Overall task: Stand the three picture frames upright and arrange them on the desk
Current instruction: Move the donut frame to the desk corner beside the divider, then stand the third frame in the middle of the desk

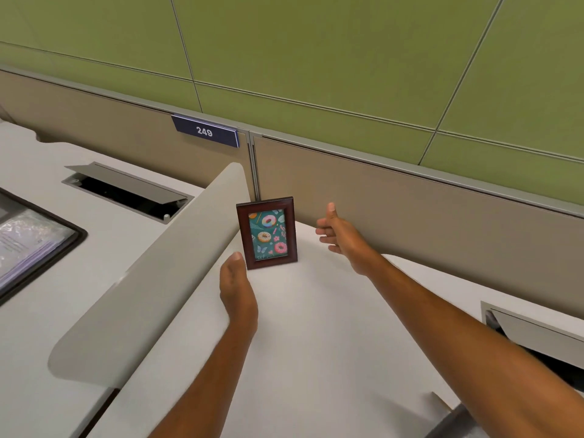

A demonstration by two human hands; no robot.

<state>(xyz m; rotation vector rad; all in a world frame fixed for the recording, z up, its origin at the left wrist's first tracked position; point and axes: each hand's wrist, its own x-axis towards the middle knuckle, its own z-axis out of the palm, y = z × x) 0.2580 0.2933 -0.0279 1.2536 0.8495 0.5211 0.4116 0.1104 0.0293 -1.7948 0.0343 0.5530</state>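
Observation:
One picture frame [267, 233] with a dark red-brown wooden border and a teal doughnut print stands upright on the white desk [316, 327], near the back corner by the divider. My left hand [237, 287] lies just in front of the frame's lower left corner, fingers together and flat, holding nothing; I cannot tell whether the fingertip touches the frame. My right hand [336, 233] hovers to the right of the frame, apart from it, fingers loosely spread and empty. No other picture frame is in view.
A curved grey divider panel [151, 279] runs along the desk's left side. Behind stands a beige partition [410, 216] with a blue sign [205, 131] reading 249. Cable hatches [126, 189] sit in the left desk and another hatch [534, 330] at the right. A dark tray with papers [28, 245] lies far left.

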